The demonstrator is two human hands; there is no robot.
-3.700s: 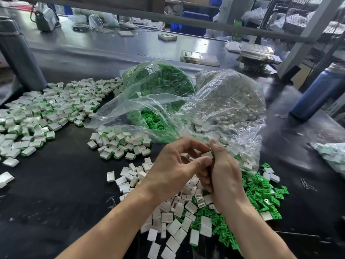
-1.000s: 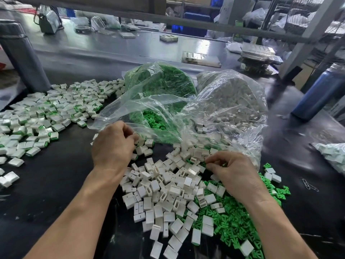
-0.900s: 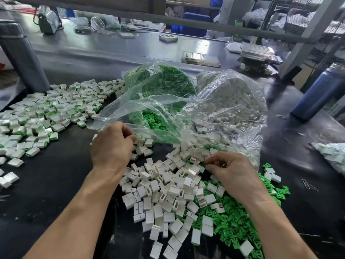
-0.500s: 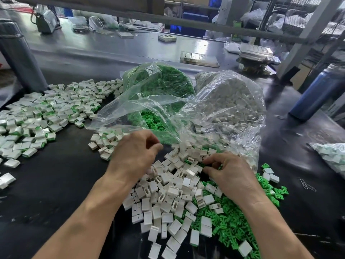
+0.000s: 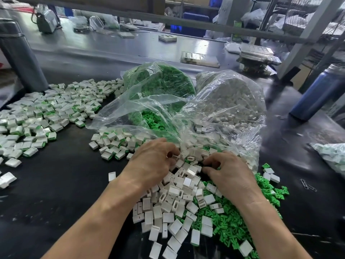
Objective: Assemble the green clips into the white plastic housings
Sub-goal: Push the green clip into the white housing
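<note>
A heap of loose white housings [image 5: 175, 202] lies in front of me on the black table [image 5: 56, 184]. Loose green clips [image 5: 233, 221] spread under and to the right of it. My left hand [image 5: 153, 163] rests on the heap's far edge with its fingers curled, and a white housing [image 5: 174, 156] sits at its fingertips. My right hand [image 5: 227, 174] is close beside it, thumb and forefinger pinched down into the heap; what they hold is hidden. Behind the hands stand a clear bag of green clips [image 5: 168, 81] and a clear bag of white housings [image 5: 229, 101].
Assembled white-and-green pieces [image 5: 46, 113] cover the table's left side, with a smaller cluster [image 5: 115, 144] just left of my left hand. A grey post [image 5: 18, 53] stands far left and a blue bottle [image 5: 321, 94] far right. Another filled bag [image 5: 332, 156] and paper clips [image 5: 308, 185] lie at the right.
My left hand has moved right from the small assembled cluster to the top of the housing heap. My right hand has stayed on the heap; the hands are now close together.
</note>
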